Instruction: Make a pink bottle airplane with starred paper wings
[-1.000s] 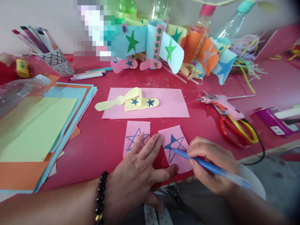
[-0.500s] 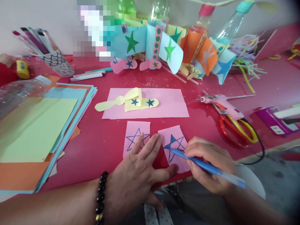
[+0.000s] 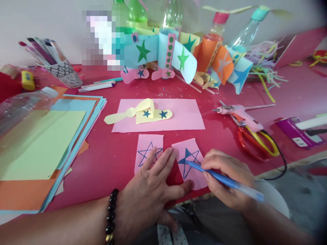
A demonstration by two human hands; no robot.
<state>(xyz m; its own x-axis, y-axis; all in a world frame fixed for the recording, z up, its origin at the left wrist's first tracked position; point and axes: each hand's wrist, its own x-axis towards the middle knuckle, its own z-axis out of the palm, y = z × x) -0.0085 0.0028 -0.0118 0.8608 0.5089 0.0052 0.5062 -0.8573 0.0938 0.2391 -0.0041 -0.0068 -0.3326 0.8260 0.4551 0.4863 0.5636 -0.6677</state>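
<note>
My right hand [image 3: 227, 177] grips a blue felt-tip pen [image 3: 219, 177], its tip on the star drawn on the right pink paper piece [image 3: 195, 178]. The star's top and left points are filled in blue; the rest is outline. My left hand [image 3: 153, 187] lies flat with fingers spread, its fingertips across the left pink paper piece [image 3: 140, 144] and its thumb at the lower edge of the right one. The left piece bears a blue star outline, partly hidden by my fingers. Beyond them, a pale yellow paper cutout with blue stars [image 3: 154, 116] rests on a pink sheet [image 3: 186, 115].
Coloured paper sheets [image 3: 38, 143] and a clear bottle [image 3: 28, 102] lie left, near a cup of pens [image 3: 65, 73]. Decorated bottles [image 3: 166, 51] stand at the back. A pink glue gun [image 3: 240, 114], scissors [image 3: 252, 146] and a purple tape dispenser [image 3: 293, 131] lie right.
The pen tip has shifted slightly right, and more blue fills the star's left part. My left hand stays in place on the papers. The view has tilted slightly.
</note>
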